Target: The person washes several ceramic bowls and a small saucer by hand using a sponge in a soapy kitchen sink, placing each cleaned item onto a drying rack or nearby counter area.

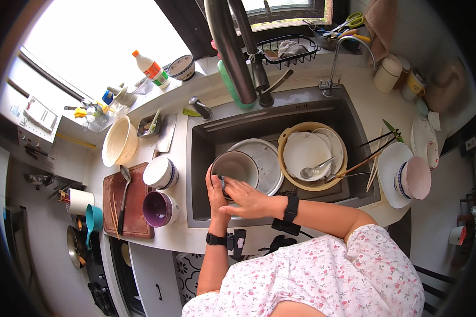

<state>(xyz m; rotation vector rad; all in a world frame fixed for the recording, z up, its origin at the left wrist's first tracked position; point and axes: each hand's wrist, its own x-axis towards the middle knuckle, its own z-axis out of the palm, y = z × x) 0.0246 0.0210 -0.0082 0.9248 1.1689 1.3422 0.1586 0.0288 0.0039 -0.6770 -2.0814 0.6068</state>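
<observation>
Over the left part of the sink (pixel 201 158), my left hand (pixel 216 198) grips a bowl (pixel 241 164) by its near left side. The bowl is tilted, its greyish inside facing up. My right hand (pixel 246 198) reaches to the bowl's near rim, its fingers bent over a small grey scrubber or cloth (pixel 222 181), mostly hidden. Beneath the bowl lies a round metal basin or tray (pixel 267 166). To its right a yellowish plastic basin (pixel 283 144) holds white plates (pixel 303 148) and a metal spoon (pixel 309 171).
A faucet (pixel 230 51) hangs over the sink's back edge. Left of the sink stand a white bowl (pixel 155 172), a purple-lined bowl (pixel 157 209), a cutting board (pixel 139 198) with a ladle (pixel 123 202), and a cleaver (pixel 167 132). Chopsticks (pixel 375 168) and a pink-lined bowl (pixel 416 178) are at the right.
</observation>
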